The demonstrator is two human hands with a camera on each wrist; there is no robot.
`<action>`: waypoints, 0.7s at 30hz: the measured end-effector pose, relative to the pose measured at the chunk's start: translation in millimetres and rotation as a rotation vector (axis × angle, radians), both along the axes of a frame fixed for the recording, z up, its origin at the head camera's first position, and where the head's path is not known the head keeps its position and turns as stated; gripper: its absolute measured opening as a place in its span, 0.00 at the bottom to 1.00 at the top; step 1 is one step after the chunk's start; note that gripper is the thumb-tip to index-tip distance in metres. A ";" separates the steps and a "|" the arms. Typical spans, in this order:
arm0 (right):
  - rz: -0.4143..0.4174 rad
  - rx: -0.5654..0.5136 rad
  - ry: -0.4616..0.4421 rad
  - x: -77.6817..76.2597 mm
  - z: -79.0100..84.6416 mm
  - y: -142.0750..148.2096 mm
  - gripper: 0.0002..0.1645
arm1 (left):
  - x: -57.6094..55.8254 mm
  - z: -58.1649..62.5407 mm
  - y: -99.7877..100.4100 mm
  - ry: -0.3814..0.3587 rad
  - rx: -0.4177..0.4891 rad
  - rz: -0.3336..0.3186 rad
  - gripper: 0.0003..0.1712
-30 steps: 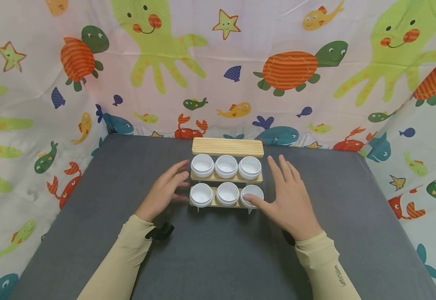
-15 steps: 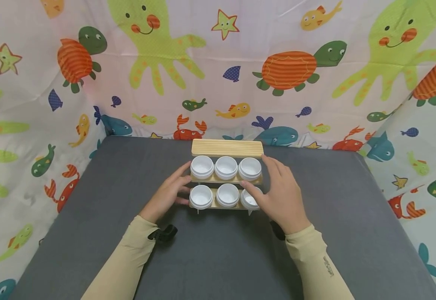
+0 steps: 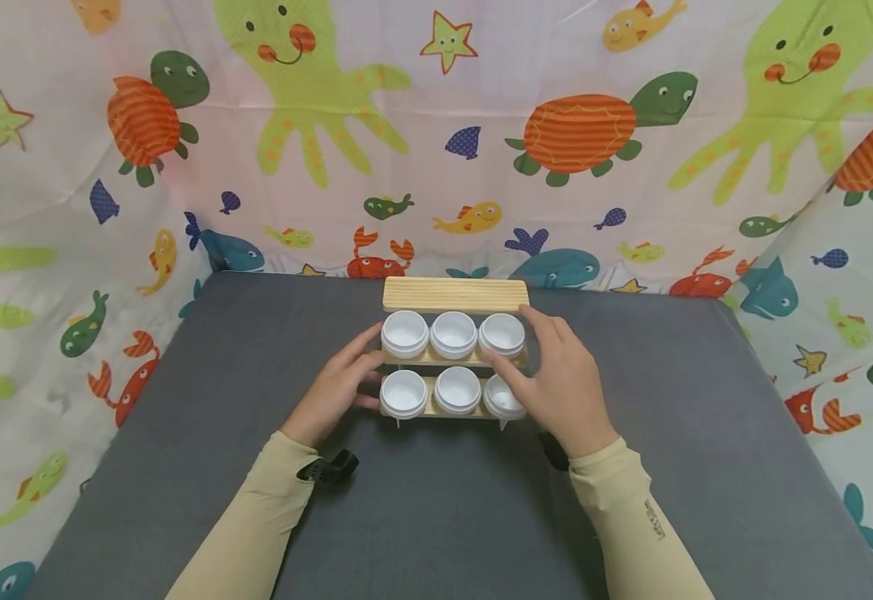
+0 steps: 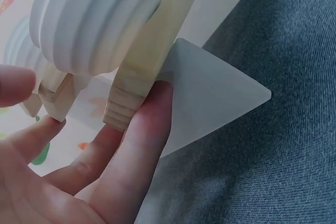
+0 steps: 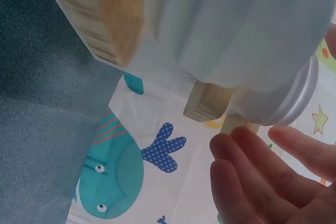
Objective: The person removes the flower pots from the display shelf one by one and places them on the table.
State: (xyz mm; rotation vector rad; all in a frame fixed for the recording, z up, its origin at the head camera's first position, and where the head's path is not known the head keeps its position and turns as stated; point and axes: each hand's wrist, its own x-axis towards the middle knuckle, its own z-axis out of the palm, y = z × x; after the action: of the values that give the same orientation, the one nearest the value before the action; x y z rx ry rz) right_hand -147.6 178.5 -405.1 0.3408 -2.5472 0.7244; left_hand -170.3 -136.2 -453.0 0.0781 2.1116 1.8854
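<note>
One rack [image 3: 428, 359] is standing between your left hand [image 3: 333, 390] and right hand [image 3: 562, 390], fingers loosely extended against its ends, showing three wooden boards [image 3: 456, 295], six white cups [image 3: 454, 333].

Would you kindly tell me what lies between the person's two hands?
In the head view, a wooden-shelved stand bearing six white cups in two rows of three lies between the left hand and the right hand.
</note>
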 end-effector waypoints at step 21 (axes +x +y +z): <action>0.025 -0.025 -0.078 -3.7 -1.1 -3.4 0.44 | -4.3 -3.4 -1.7 -0.031 0.027 0.023 0.34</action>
State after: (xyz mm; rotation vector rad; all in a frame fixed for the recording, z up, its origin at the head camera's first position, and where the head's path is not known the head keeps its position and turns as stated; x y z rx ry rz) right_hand -151.2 175.1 -406.3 0.3436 -2.6091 0.7924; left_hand -174.6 -137.9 -456.5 0.0307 2.0755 1.9166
